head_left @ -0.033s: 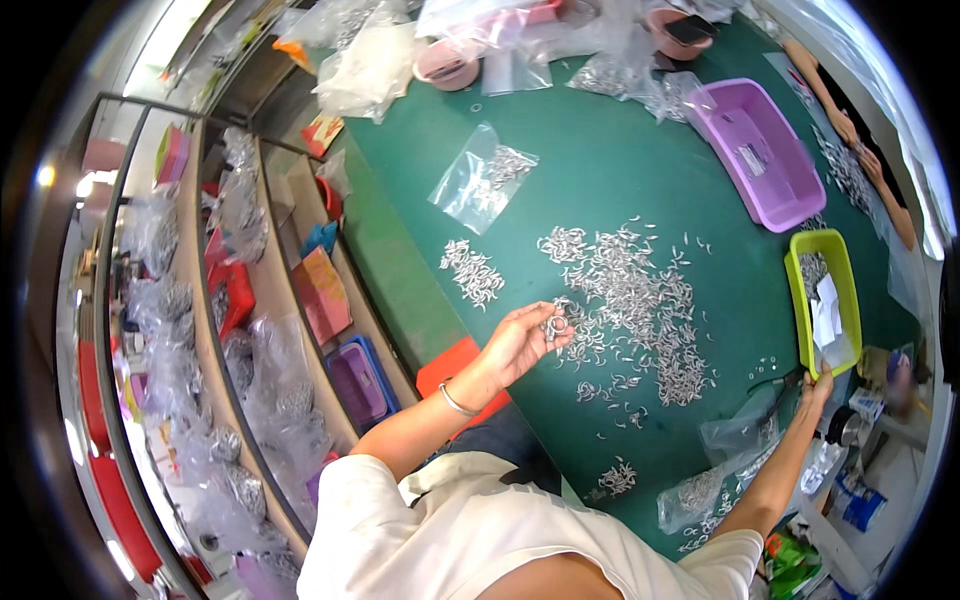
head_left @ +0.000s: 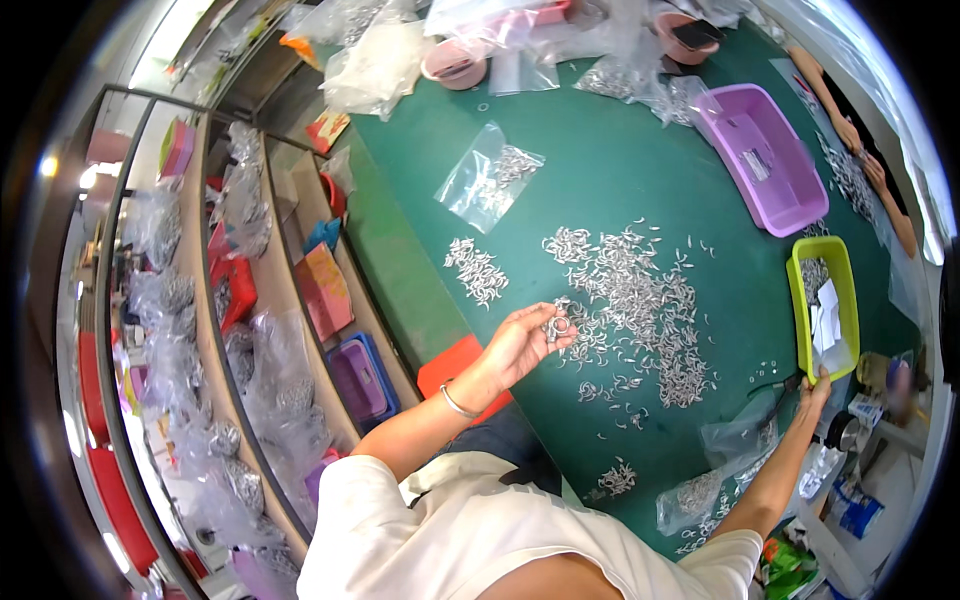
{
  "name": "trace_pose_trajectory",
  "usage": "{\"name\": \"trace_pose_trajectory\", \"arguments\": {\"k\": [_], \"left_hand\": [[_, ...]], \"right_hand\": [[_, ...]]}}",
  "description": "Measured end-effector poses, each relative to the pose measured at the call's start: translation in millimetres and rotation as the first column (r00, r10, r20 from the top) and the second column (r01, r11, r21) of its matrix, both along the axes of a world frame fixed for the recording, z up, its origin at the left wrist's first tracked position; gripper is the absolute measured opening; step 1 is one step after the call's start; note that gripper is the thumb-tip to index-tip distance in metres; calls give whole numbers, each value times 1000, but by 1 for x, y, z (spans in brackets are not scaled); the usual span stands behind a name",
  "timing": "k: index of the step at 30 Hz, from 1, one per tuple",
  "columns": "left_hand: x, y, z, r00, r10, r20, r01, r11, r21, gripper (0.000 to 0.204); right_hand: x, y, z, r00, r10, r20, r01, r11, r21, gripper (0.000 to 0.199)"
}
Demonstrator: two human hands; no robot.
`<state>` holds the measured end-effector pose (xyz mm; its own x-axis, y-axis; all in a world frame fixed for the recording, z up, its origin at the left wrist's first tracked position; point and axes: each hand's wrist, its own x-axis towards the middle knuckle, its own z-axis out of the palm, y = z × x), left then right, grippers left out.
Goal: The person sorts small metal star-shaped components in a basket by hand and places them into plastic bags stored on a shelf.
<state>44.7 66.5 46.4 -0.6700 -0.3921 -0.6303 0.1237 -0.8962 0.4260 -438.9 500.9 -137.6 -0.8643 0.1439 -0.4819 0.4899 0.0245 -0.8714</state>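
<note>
Silvery metal rings (head_left: 558, 325) sit near the view's centre, pinched by the fingers of the left hand (head_left: 522, 342). At two o'clock from them, loose metal pieces (head_left: 632, 285) lie on the green table (head_left: 620, 170). At three o'clock, the right hand (head_left: 815, 392) touches the lime bin (head_left: 852, 300); whether its fingers pinch the rim, I cannot tell.

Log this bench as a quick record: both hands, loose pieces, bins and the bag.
Left hand: holds at least one metal ring
Right hand: grips near end of yellow-green bin
Loose pieces: curved metal pieces heaped on green table
Yellow-green bin contents: white paper, metal pieces
Other bin: purple bin, farther away
Bag: clear bag, lying flat
</note>
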Motion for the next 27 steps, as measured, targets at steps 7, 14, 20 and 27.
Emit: {"name": "trace_pose_trajectory", "arguments": {"k": [7, 14, 20, 27], "left_hand": [[32, 31, 27, 987, 106, -117, -109, 994, -20, 15], [90, 77, 46, 973, 156, -170, -173, 980, -95, 16], [120, 129, 49, 964, 130, -234, -152, 985, -81, 13], [145, 149, 47, 958, 193, -214, -232, 957, -175, 12]], "right_hand": [[28, -23, 31, 967, 238, -93, 25, 276, 961, 43], [253, -181, 125, 493, 735, -466, -499, 678, 540, 25], [464, -228, 233, 202, 890, -410, -864, 359, 354, 14], [498, -224, 225, 95, 805, -586, -887, 336, 318, 8]]}}
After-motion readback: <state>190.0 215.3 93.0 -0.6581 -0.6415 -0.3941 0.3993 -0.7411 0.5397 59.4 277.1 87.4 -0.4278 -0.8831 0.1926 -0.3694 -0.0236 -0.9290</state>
